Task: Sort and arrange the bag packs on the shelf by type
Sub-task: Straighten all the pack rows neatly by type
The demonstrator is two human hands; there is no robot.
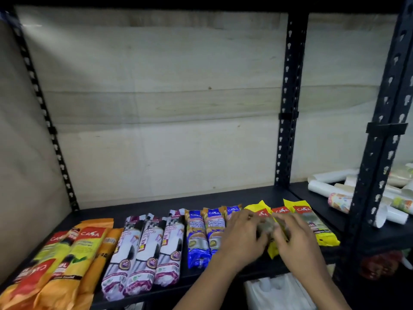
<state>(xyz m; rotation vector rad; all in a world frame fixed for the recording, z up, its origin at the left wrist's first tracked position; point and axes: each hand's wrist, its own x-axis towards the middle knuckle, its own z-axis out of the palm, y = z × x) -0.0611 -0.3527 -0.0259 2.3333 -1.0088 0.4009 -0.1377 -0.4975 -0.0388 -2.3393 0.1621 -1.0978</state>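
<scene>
1. Both hands are clamped on it: the left hand (243,233) and right hand (297,240) curl their fingers round the yellow Casa pack (271,251), meeting over its middle.
2. It lies directly under the grip on the black shelf (156,204), with its long axis running front to back.
3. Blue Single Handle packs (199,233) flank it on the left and a second yellow pack (326,238) on the right, nearer the right hand.
4. It is glossy yellow film with a red label and a greyish roll inside, probably crinkly.
</scene>
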